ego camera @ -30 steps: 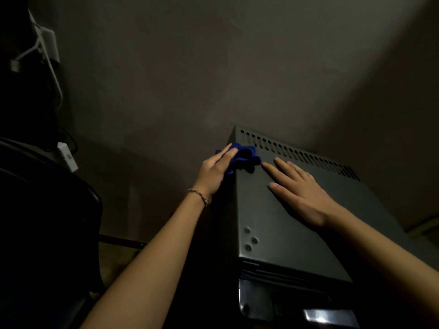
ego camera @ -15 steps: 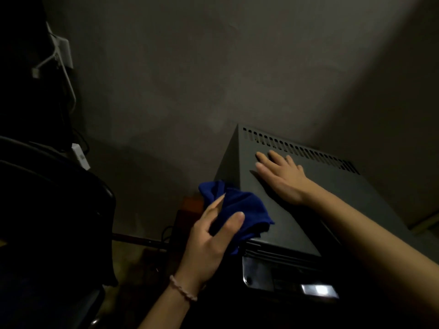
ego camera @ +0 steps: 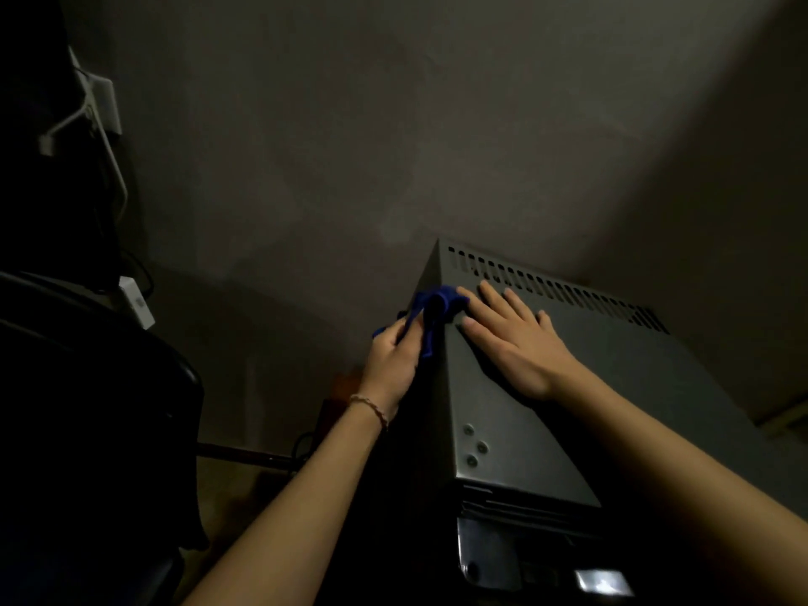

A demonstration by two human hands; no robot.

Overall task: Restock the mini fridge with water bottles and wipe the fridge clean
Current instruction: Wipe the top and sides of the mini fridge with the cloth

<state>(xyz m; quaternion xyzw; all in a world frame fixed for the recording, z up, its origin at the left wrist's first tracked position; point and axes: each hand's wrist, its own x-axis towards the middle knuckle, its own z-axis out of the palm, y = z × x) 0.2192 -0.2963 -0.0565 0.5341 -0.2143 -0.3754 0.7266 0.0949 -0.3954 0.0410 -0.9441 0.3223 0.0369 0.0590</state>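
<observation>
A: Now, item one: what do we have for the fridge (ego camera: 538, 413)?

B: We list it as a grey metal box standing against a dim wall (ego camera: 393, 146), seen from above. A row of vent slots (ego camera: 555, 286) runs along its far top edge, and three screw heads (ego camera: 476, 446) sit near the front left of the top panel.

A: Item two, the cloth?

B: We record a blue cloth (ego camera: 433, 310), bunched, at the fridge's far left top corner and draped down over that edge.

A: And the hands?

B: We note the left hand (ego camera: 391, 360) against the fridge's left side, its fingers curled round the cloth, with a thin bracelet (ego camera: 369, 406) on the wrist. The right hand (ego camera: 518, 343) lies flat on the top panel, fingers straight and spread, the fingertips (ego camera: 485, 286) just short of the vent slots and next to the cloth.

A: Anything further?

B: We add a white wall box with cables (ego camera: 102, 105) at upper left, and a dark rounded object (ego camera: 109, 387) below it, too shadowed for us to identify.
</observation>
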